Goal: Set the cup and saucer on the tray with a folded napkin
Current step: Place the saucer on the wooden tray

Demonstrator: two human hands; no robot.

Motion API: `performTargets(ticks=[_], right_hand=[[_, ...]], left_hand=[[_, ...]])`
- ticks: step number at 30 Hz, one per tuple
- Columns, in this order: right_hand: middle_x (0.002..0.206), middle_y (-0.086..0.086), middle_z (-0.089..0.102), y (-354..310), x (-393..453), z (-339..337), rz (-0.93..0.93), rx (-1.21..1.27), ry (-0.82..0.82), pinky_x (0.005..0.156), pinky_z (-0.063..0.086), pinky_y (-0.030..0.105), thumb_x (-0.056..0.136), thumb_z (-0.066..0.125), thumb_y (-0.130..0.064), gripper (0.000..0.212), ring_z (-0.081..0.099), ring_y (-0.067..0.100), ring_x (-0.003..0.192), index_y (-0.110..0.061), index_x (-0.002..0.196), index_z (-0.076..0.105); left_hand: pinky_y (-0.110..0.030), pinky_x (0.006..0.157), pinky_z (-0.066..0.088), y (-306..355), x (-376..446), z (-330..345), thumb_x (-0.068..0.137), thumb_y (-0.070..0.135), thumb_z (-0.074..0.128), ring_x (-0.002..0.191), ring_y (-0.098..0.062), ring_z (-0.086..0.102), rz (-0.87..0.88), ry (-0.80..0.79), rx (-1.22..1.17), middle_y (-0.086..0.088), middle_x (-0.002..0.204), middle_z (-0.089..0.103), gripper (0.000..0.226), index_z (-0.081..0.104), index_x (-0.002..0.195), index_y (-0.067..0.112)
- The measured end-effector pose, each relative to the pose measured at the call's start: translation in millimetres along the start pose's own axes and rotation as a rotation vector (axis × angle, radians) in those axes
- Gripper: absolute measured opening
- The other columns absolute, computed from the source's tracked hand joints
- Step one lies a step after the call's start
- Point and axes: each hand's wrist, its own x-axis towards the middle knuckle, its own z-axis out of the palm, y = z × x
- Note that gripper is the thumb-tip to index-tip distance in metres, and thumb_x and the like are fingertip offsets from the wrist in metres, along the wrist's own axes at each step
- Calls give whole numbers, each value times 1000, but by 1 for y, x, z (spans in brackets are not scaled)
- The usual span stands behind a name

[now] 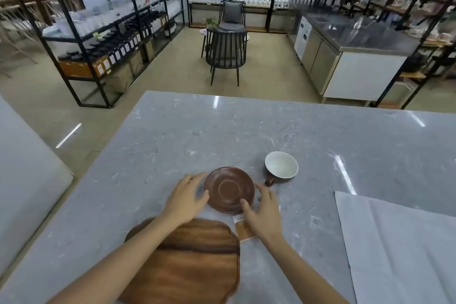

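Note:
A brown saucer (229, 189) lies on the grey marble counter. My left hand (187, 196) touches its left rim and my right hand (264, 207) touches its right rim, fingers spread on both sides. Whether the saucer is lifted I cannot tell. A cup (281, 166), brown outside and white inside, stands just right of the saucer, handle toward me. The wooden tray (195, 259) lies close to me, below the saucer and partly under my left forearm. A small brown and white packet (243, 228) lies by the tray's right edge, partly under my right hand.
A large sheet of white paper or cloth (399, 247) covers the counter's right near corner. Beyond the counter (246, 126) are open floor, a dark chair (225, 54), black shelving with bottles on the left and back, and a steel cabinet at right.

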Motion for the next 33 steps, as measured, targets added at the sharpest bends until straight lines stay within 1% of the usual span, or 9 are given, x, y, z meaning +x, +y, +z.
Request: performTargets(ticks=[4, 7, 10, 13, 18, 20, 22, 26, 33], right_hand=[[138, 5, 51, 6, 10, 3, 53, 32, -91, 103, 50, 38, 82, 75, -21, 66, 56, 26, 128, -19, 143, 49], [135, 4, 50, 13, 16, 9, 74, 55, -136, 83, 47, 4, 82, 73, -14, 66, 66, 24, 113, -19, 144, 49], [131, 3, 49, 16, 19, 12, 90, 101, -138, 69, 43, -4, 83, 72, -10, 66, 71, 20, 97, -18, 144, 49], [124, -4, 45, 16, 20, 13, 94, 110, -140, 66, 42, -5, 82, 73, -10, 66, 70, 15, 86, -20, 143, 51], [120, -7, 46, 17, 19, 10, 94, 105, -149, 64, 43, -3, 79, 75, -12, 64, 65, -4, 66, -22, 140, 55], [122, -6, 49, 16, 15, 7, 92, 101, -146, 64, 46, 0, 78, 76, -14, 66, 65, -10, 73, -24, 140, 54], [127, -3, 51, 13, 12, 4, 87, 106, -140, 68, 52, 7, 78, 77, -15, 67, 67, -6, 76, -25, 140, 54], [126, -3, 54, 11, 6, -4, 76, 154, -112, 84, 61, 36, 75, 78, -14, 69, 70, 8, 79, -30, 138, 56], [126, 2, 55, -6, -31, -10, 15, 189, -104, 75, 59, 18, 76, 80, -10, 68, 65, -1, 90, -23, 139, 57]], left_hand=[[-33, 108, 40, -2, 6, 7, 95, 42, 60, 135, -20, 49, -77, -72, -75, -2, 148, 49, 65, 35, 153, 28], [-36, 108, 48, -2, 9, 11, 92, 31, 67, 123, -12, 57, -32, -87, -149, 4, 138, 61, 64, 40, 150, 32], [-34, 101, 52, -5, 10, 11, 90, 28, 69, 112, -9, 60, -33, -83, -185, 6, 127, 66, 63, 45, 148, 31], [-30, 92, 53, -7, 11, 13, 88, 28, 71, 100, -9, 60, -35, -74, -190, 5, 115, 66, 61, 49, 145, 32], [-21, 85, 47, -12, 8, 17, 86, 26, 75, 97, -7, 58, -58, -58, -222, 5, 109, 62, 68, 47, 147, 26], [-19, 84, 48, -13, 4, 16, 85, 27, 77, 97, -6, 60, -60, -54, -234, 6, 109, 63, 69, 48, 147, 25], [-16, 82, 48, -13, -1, 15, 84, 27, 78, 97, -4, 61, -59, -28, -254, 7, 108, 64, 68, 49, 146, 26], [-17, 81, 50, -7, -10, 11, 82, 25, 79, 95, -4, 62, -54, 26, -309, 11, 102, 65, 64, 55, 141, 29], [-10, 71, 52, -10, -55, -10, 82, 29, 80, 92, 3, 62, -32, 58, -354, 18, 100, 62, 65, 54, 142, 32]])
